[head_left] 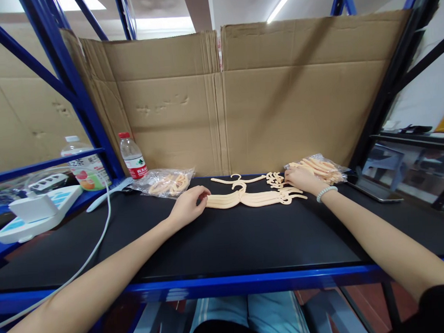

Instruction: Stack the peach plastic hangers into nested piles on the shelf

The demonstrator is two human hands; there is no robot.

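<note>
A flat stack of cream-coloured clothes hangers (223,201) lies on the black tabletop, hooks toward the back. My left hand (189,206) curls its thumb and fingers round the stack's left end. Behind the stack lies a single cream hanger (222,180). Several small curved hanger pieces (275,179) are heaped to its right, with more pieces (287,198) over the stack's right end. My right hand (306,180), a beaded bracelet on its wrist, has its fingers bent down at these pieces beside a clear bag of hanger arms (323,168). What its fingertips hold is hidden.
Another clear bag of cream pieces (171,182) lies left of centre, by a red-capped water bottle (132,155). A white power strip (40,213) with its cable sits far left. A dark flat device (377,191) lies at right. Cardboard (296,94) walls the back.
</note>
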